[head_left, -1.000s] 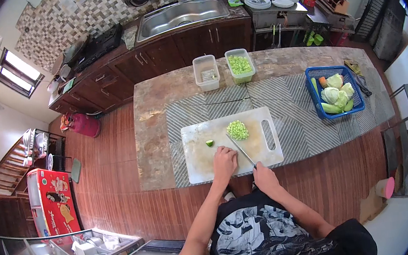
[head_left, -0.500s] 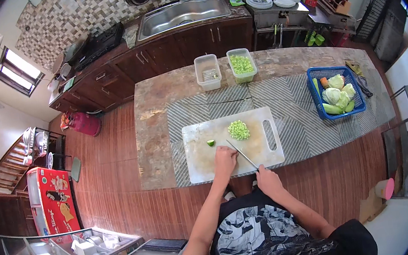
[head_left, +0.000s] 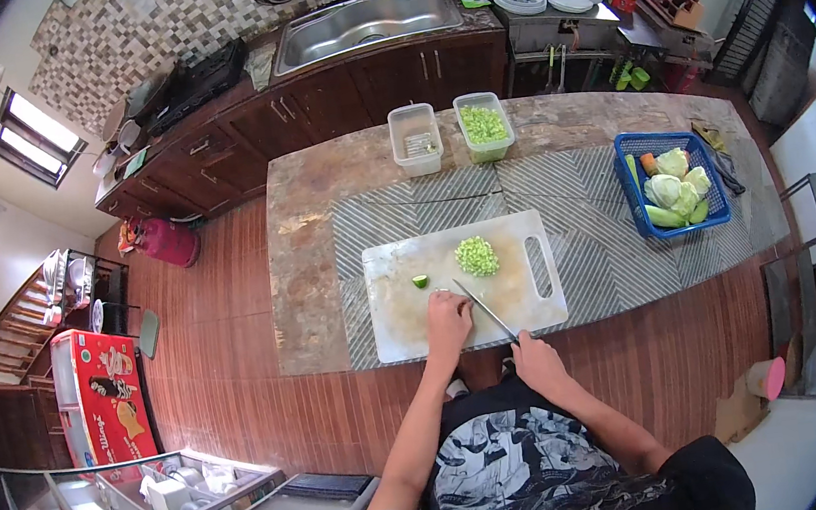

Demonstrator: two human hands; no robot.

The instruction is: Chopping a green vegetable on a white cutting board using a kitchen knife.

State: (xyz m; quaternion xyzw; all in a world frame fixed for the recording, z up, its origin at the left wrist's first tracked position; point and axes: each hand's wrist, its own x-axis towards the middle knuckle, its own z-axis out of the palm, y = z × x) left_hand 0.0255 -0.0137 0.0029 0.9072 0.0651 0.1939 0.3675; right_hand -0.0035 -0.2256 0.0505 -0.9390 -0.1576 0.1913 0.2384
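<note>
My left hand (head_left: 448, 323) rests on the white cutting board (head_left: 401, 326), fingers curled together just left of the knife blade; anything between them is hidden. My right hand (head_left: 537, 359) grips a knife (head_left: 484, 306) by its handle at the board's near edge, blade angled up and left across it. A pile of diced pale green vegetable (head_left: 477, 257) sits beyond the blade tip. A small dark green piece with a pale cut face (head_left: 420, 281) lies above my left hand.
On the table's (head_left: 304, 267) far side are a clear container (head_left: 417, 160) and one of diced green pieces (head_left: 484, 127). A blue basket (head_left: 678, 219) of vegetables is at right. Beyond are a sink (head_left: 364, 28), stove (head_left: 207, 81) and stacked plates (head_left: 520, 2).
My left fingers have drawn in and bunched closer together over the last second. My right hand and knife have moved slightly right in view. The other things stay about where they were.
</note>
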